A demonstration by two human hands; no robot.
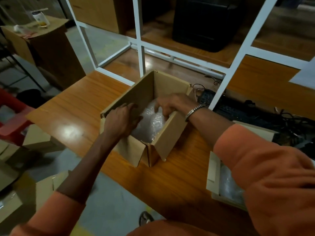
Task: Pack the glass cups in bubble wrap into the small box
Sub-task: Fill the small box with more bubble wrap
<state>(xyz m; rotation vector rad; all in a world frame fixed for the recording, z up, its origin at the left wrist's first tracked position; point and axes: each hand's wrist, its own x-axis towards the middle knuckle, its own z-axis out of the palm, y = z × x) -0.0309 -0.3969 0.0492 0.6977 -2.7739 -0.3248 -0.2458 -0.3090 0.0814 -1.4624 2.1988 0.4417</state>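
Note:
A small open cardboard box stands on the wooden table, its flaps raised. Inside lies a bundle of clear bubble wrap; the cups within it cannot be made out. My left hand reaches over the box's left wall, its fingers curled down against the bubble wrap. My right hand, with a metal bracelet at the wrist, reaches in from the right, fingertips bent onto the top of the bundle. The box walls hide the fingertips of both hands.
A second open box holding more bubble wrap sits at the table's right edge under my right sleeve. A white metal frame rises behind the box. A black keyboard and cables lie to the right. Cartons and a red stool stand left.

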